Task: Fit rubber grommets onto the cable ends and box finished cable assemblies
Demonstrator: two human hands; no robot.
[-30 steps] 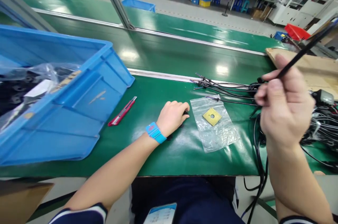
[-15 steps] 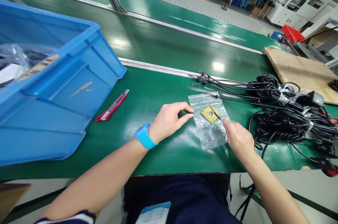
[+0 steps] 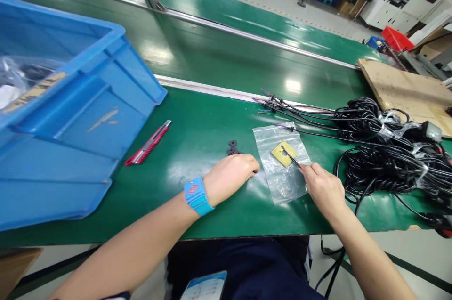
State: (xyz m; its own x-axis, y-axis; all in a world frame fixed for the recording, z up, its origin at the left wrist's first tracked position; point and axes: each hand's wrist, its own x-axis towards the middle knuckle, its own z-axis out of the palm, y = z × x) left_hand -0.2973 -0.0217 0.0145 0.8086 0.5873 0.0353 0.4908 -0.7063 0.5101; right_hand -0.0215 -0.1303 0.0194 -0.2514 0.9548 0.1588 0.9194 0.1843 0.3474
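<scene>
My left hand point(image 3: 233, 174), with a blue wristband point(image 3: 198, 195), is palm down on the green table, fingers curled together. Its fingertips are mostly hidden, so whatever they hold cannot be made out. Just behind the knuckles lie several small black flat pieces with holes point(image 3: 232, 144). My right hand point(image 3: 324, 189) is closed on a thin black cable point(image 3: 294, 160), near its end. The tip of that cable reaches over a yellow sponge point(image 3: 278, 155) with a hole in it. Under the sponge is a clear plastic zip bag point(image 3: 282, 188).
A red utility knife point(image 3: 148, 143) lies left of my hands, beside a large blue crate point(image 3: 81, 149). Coiled black cables point(image 3: 384, 168) are piled at right, several ends stretching leftward. Behind them is a brown board point(image 3: 406, 95). A metal rail point(image 3: 212, 89) crosses behind.
My left hand has turned palm down and come slightly nearer; its thumb and finger no longer show. The small black pieces have come into view behind it. My right hand still holds the cable.
</scene>
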